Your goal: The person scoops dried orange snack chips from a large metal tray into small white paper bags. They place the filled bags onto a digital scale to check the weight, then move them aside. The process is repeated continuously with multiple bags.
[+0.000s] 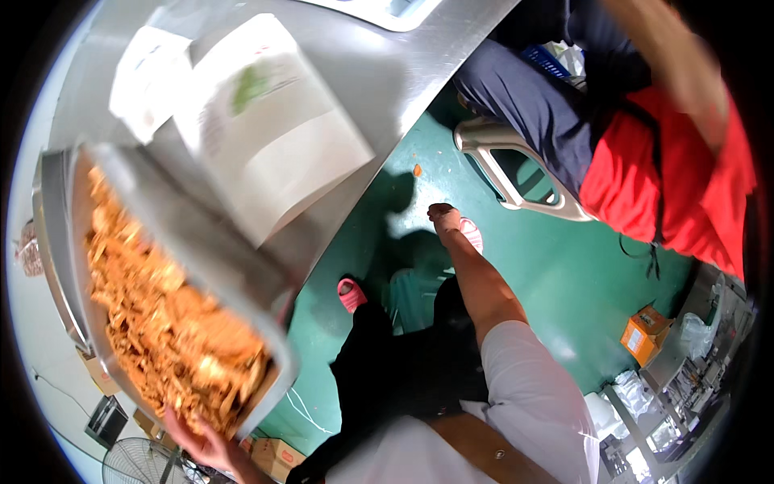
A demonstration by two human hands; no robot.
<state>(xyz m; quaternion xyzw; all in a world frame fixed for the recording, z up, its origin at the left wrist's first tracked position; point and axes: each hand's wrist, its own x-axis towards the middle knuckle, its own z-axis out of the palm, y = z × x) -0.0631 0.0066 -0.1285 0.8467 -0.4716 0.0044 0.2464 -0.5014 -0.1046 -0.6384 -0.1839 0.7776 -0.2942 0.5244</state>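
My left hand is at the near rim of a deep metal tray, its fingers slightly apart. Whether it grips the rim or touches the food cannot be made out. Shredded orange-coloured food fills the tray, which looks tilted in this view. Over the floor, away from the steel table, hangs my right hand, its fingers curled and nothing visible in them. A white printed bag with a green mark lies on the table beyond the tray, beside a smaller white packet.
A person in a red top sits on a beige plastic stool to the right. An orange carton is on the green floor. A fan and a cardboard box stand at the lower left.
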